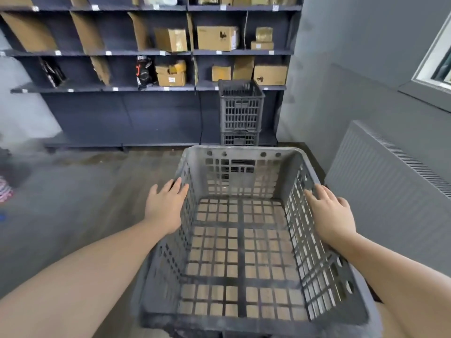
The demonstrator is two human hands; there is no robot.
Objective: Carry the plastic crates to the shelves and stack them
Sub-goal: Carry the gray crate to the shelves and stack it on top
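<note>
A grey slotted plastic crate (244,320) fills the lower middle of the head view, held above the wooden floor, which shows through its bottom. My left hand (166,206) presses on the outside of its left wall near the rim. My right hand (332,211) lies over the right rim, fingers stretched forward. Ahead, a stack of two grey crates (240,113) stands on the floor against the dark shelves (122,53).
The shelves hold cardboard boxes (217,37) and small packages. A grey radiator (390,181) runs along the right wall under a window sill (424,91). Dark and striped items (5,189) lie at the far left on the floor.
</note>
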